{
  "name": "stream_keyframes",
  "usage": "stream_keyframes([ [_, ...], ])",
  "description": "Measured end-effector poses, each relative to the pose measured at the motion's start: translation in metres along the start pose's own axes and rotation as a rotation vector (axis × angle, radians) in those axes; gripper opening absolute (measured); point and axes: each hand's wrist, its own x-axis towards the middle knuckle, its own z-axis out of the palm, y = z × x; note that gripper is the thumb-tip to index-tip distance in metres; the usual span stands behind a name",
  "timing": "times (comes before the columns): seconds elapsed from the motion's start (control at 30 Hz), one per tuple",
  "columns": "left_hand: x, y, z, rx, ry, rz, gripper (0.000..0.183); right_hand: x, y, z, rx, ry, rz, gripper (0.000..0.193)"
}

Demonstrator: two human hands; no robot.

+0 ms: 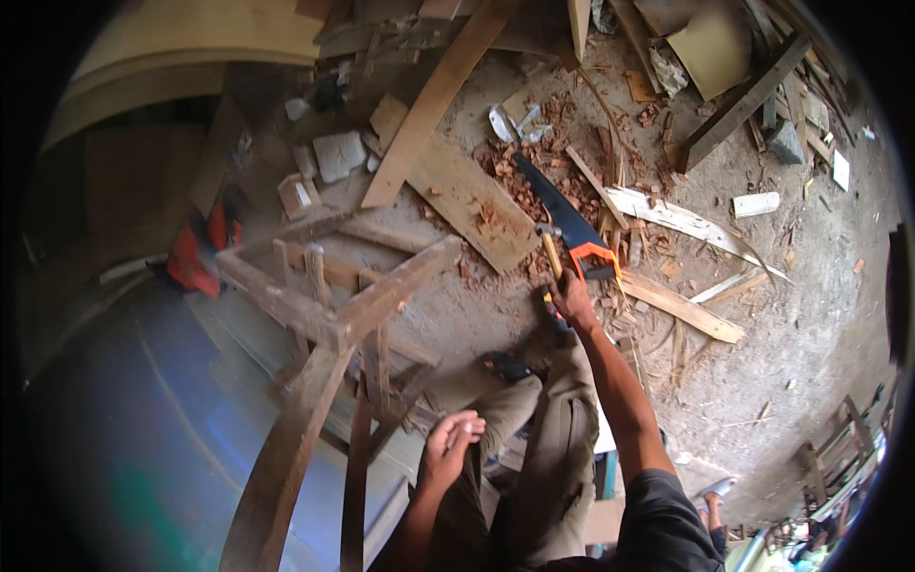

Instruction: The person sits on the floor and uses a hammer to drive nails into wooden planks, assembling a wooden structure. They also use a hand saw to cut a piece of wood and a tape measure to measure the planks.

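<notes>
My right hand [573, 297] reaches forward and is closed round the wooden handle of a hammer [553, 252], whose metal head points away from me. Just beyond lies a handsaw [562, 212] with a dark blade and an orange and black handle, close to the hammer. Above my left thigh, my left hand [448, 450] is held with its fingers curled together; whatever they hold, if anything, is too small to make out. Left of my knees stands a wooden frame [345, 329] of joined bars, like an unfinished chair or stool.
A wide plank [472, 205] lies on the floor ahead, among reddish wood shavings [572, 143]. Offcuts and a pale board [681, 310] lie to the right. A dark beam [743, 103] leans at the far right. A red-orange item [202, 250] sits at left.
</notes>
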Motion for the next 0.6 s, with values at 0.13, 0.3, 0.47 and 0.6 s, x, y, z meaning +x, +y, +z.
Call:
stream_keyframes([
  [0.13, -0.024, 0.015, 0.003, -0.143, 0.213, 0.019, 0.024, -0.049, -0.133, -0.08, 0.218, -0.152, 0.281, 0.042],
  [0.3, -0.069, 0.036, -0.006, -0.235, 0.135, -0.026, 0.025, -0.127, -0.204, -0.136, 0.138, -0.255, 0.454, 0.048],
  [0.47, -0.124, 0.064, -0.037, -0.146, -0.032, 0.028, 0.025, -0.178, -0.254, -0.163, 0.032, -0.422, 0.477, 0.054],
  [0.6, -0.189, 0.039, -0.065, -0.18, 0.074, 0.025, 0.025, -0.221, -0.26, -0.161, 0.137, -0.564, 0.332, 0.041],
])
